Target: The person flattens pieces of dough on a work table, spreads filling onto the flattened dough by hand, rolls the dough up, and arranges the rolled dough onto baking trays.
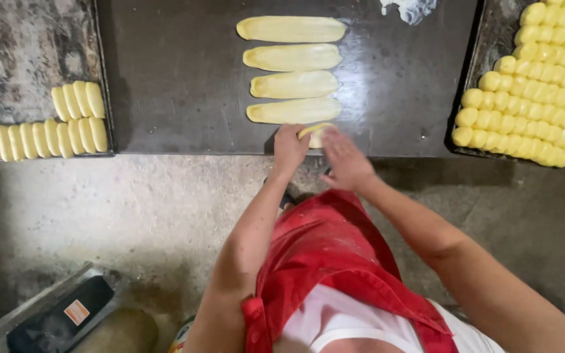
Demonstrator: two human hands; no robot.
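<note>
My left hand (289,147) and my right hand (344,160) press together on a small yellow dough piece (315,133) at the near edge of a dark metal worktop (178,78). The dough shows only between the two hands. Just beyond it lie several flattened oval dough strips (293,72), stacked in a column running away from me. I wear a red apron (335,255) over a white top.
A tray (485,39) at the right holds many round yellow dough balls (544,85). At the left, a tray (27,59) carries rows of rolled dough pieces (40,134). A scrap of white dough (410,9) lies at the far edge. Concrete floor lies below, with a dark container (60,314) at bottom left.
</note>
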